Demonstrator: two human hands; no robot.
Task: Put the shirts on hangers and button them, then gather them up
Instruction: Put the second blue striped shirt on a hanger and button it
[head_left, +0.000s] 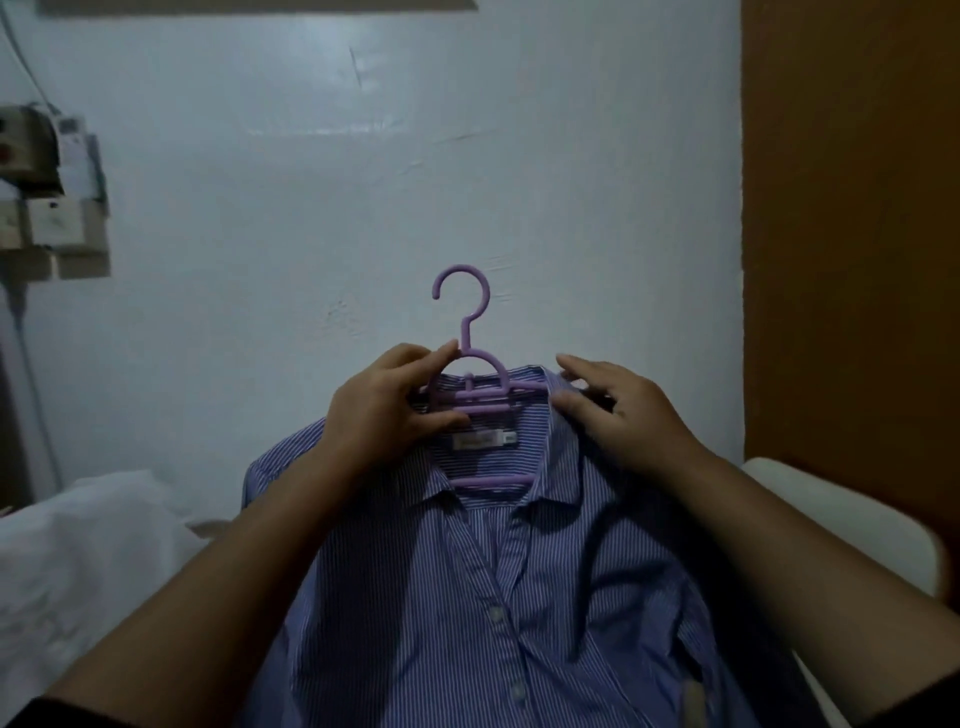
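A blue-and-white striped shirt (447, 582) hangs in front of me on a purple plastic hanger (470, 332), whose hook points up against the pale wall. My left hand (382, 410) grips the hanger's neck and left shoulder bar inside the collar. My right hand (618, 415) touches the right side of the collar with thumb and fingers nearly straight. The shirt's front is buttoned below the chest, with white buttons showing; the top of the placket lies open.
A white cloth (88, 551) lies at lower left. A white rounded chair edge (841, 519) sits at right, below an orange-brown wall panel (852, 208). Electrical boxes (52, 192) hang on the wall at upper left.
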